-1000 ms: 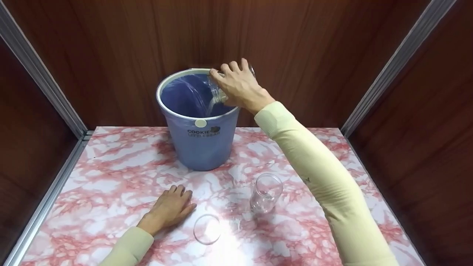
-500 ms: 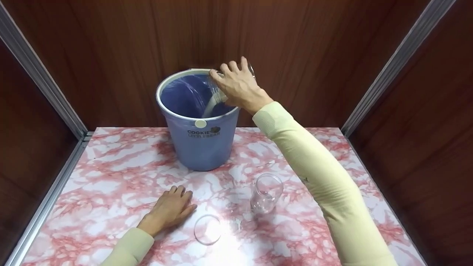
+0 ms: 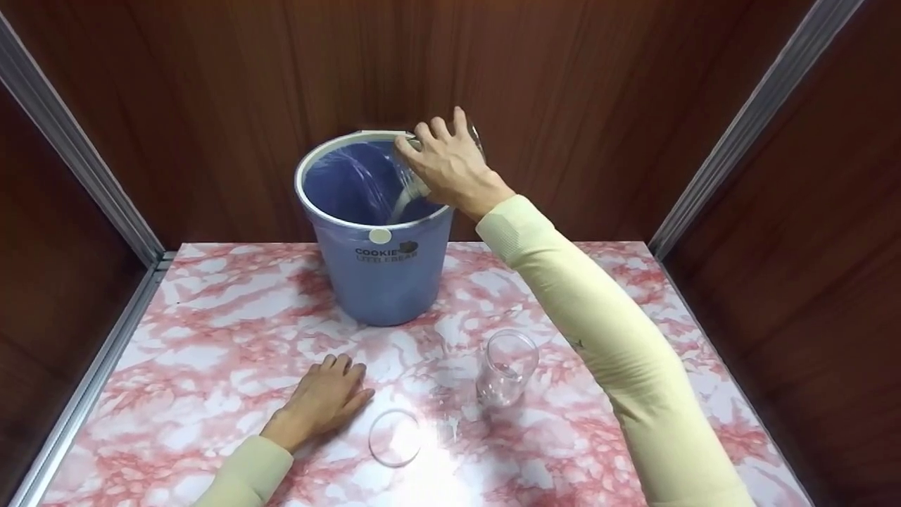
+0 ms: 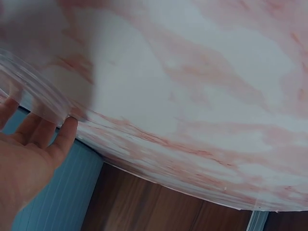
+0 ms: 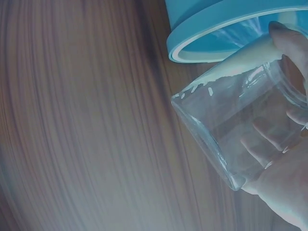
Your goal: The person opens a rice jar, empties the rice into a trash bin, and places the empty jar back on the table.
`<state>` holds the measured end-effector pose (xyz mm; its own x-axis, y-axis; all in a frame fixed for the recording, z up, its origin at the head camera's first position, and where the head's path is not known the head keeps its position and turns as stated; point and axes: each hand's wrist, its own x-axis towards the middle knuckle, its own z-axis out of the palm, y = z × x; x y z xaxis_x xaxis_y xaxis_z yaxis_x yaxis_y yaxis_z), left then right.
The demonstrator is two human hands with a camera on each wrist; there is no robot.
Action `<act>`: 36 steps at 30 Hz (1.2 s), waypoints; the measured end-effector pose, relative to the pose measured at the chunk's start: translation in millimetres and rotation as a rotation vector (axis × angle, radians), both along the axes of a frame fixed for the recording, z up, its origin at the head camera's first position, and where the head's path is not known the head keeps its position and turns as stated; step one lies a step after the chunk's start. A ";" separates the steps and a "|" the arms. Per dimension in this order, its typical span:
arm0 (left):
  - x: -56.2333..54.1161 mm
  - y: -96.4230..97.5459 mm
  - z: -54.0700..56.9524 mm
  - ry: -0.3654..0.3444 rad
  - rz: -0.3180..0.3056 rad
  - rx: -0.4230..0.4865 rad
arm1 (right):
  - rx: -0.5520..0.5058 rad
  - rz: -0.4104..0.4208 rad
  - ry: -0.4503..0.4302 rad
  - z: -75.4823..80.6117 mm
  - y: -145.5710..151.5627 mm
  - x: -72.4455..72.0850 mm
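Observation:
My right hand grips a clear jar, tilted over the rim of a blue bin. A pale, creamy liquid runs from the jar's mouth into the bin; in the right wrist view more of it lies along the jar's lower side. My left hand rests on the table with relaxed fingers and grips nothing. Right of it lies a clear round lid. In the left wrist view a clear rim overlaps the fingers; whether they touch it I cannot tell.
A second clear jar stands uncovered on the pink-and-white marbled table, below my right forearm. A clear plastic liner lines the bin. Brown wood-grain panels enclose the back and both sides.
My right hand has shifted very slightly up and left with the tilted jar. The pale stream flows in all the frames. My left hand, the lid and the second jar have stayed put.

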<state>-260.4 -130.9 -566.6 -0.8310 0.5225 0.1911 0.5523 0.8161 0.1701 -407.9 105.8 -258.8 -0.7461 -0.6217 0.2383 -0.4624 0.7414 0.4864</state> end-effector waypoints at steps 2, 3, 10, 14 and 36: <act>0.7 0.6 0.0 -0.009 0.007 -0.002 | -0.004 0.001 0.002 -1.3 0.3 0.0; 1.0 0.9 -0.1 -0.014 0.010 0.000 | -0.008 0.002 0.003 -1.9 0.4 0.0; 2.5 3.0 -0.5 -0.008 0.018 0.019 | 0.020 0.000 0.021 -4.8 -0.7 1.4; 3.7 3.6 -0.3 -0.014 0.024 0.007 | 0.028 0.008 0.022 -6.2 -2.5 1.7; 3.7 6.5 1.2 -0.003 0.017 -0.025 | 0.231 0.025 0.129 -18.0 -14.9 2.4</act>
